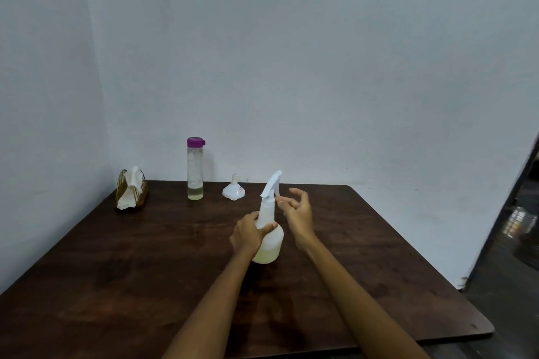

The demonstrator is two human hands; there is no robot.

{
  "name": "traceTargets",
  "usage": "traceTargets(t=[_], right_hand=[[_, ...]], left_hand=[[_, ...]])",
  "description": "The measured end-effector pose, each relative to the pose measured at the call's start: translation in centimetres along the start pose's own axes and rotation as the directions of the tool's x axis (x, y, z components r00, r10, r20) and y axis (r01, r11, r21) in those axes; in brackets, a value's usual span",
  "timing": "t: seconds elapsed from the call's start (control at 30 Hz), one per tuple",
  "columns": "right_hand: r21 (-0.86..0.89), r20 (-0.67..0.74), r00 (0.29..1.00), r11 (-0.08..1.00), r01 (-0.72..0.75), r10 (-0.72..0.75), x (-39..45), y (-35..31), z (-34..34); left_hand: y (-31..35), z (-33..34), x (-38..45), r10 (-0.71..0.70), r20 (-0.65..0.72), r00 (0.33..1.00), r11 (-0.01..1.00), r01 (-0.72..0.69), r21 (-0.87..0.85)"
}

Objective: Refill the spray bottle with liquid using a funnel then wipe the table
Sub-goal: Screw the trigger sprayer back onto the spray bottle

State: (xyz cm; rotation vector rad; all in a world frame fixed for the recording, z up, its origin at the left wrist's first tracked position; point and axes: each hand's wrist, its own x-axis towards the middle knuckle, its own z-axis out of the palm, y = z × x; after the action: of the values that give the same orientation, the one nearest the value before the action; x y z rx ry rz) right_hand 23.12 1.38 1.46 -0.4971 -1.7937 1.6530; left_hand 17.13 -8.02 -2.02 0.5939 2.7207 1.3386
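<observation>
— What are the hands doing?
— The left hand is wrapped around the shoulder of the spray bottle, which stands upright on the worktop at the centre of the frame. The right hand grips nothing, fingers loosely curled, fingertips just beside the bottle's neck under the trigger head.
— Anything in the bottle?
— Pale yellowish liquid low in its body.
— And further out?
— Up and left of it the white funnel rests wide end down. Left again stands a clear bottle with a purple cap, a little liquid at the bottom. At the far left, a napkin holder with white paper.
</observation>
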Motion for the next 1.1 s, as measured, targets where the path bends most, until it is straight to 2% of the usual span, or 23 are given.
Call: traceTargets(t=[0.07,0.13,0.27,0.37,0.77,0.93,1.0,1.1], right_hand=[[-0.056,0.104,0.994,0.998,-0.022,0.028,0.5,-0.4,1.1],[-0.096,0.132,0.991,0.995,-0.006,0.018,0.8,-0.4,2.1],[-0.142,0.001,1.0,0.99,0.01,-0.01,0.7,-0.1,2.6],[-0.246,-0.079,0.993,0.967,0.066,-0.088,0.4,-0.2,2.8],[-0.583,-0.153,0.961,0.807,0.1,-0.229,-0.2,-0.3,4.1],[-0.576,-0.176,0.934,0.802,0.16,-0.312,-0.8,0.3,4.8],[-0.552,-0.149,0.941,0.815,0.175,-0.303,-0.8,0.1,4.7],[-0.496,-0.072,0.966,0.849,0.181,-0.248,-0.3,-0.2,4.0]], left_hand=[[-0.1,0.0,0.1,0.003,0.004,1.0,1.0,-0.003,0.006],[-0.2,0.0,0.2,0.007,0.003,1.0,1.0,-0.007,-0.001],[-0.2,-0.3,0.3,0.018,-0.01,1.0,1.0,-0.018,-0.003],[-0.3,-0.4,0.3,0.011,-0.022,1.0,1.0,-0.011,-0.005],[0.1,-0.1,0.1,0.01,-0.052,0.999,1.0,-0.01,-0.001],[0.2,0.5,-0.2,0.001,-0.082,0.997,1.0,-0.001,-0.01],[0.0,0.4,0.2,0.012,-0.035,0.999,1.0,-0.012,-0.013],[-0.5,-0.4,1.5,0.045,0.122,0.991,0.998,-0.041,-0.036]])
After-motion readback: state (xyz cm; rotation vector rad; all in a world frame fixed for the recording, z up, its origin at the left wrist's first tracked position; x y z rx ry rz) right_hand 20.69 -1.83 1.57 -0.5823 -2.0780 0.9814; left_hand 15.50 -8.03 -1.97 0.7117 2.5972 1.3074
